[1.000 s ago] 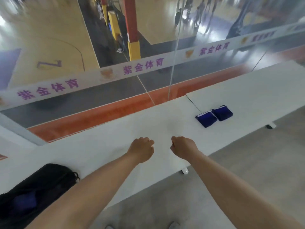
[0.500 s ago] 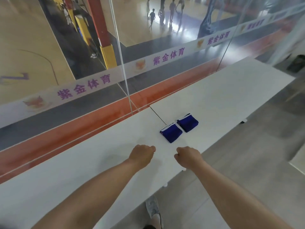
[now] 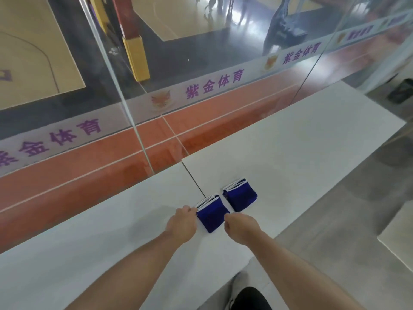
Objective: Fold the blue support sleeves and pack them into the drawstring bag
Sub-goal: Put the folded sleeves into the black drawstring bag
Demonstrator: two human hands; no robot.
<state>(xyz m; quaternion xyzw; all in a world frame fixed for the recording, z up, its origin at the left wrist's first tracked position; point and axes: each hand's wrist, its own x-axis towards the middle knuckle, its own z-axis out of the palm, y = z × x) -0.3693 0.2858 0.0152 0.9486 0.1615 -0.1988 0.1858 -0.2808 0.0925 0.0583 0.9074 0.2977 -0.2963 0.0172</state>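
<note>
Two folded blue support sleeves with white edges lie side by side on the white table (image 3: 301, 153). The near sleeve (image 3: 212, 217) sits between my hands. My left hand (image 3: 182, 223) has its curled fingers on the sleeve's left edge. My right hand (image 3: 242, 228) is curled against its right edge. The far sleeve (image 3: 241, 198) lies untouched just beyond to the right. The drawstring bag is out of view.
A seam (image 3: 193, 180) between two tabletops runs just left of the sleeves. A glass wall (image 3: 134, 121) with a purple-lettered band stands behind the table. The table's front edge and grey floor (image 3: 335, 231) are to the right; my shoe (image 3: 239, 285) shows below.
I have turned and moved right along the table, so the black bag has left the view. Both fists have travelled to the near sleeve and now touch its two sides.
</note>
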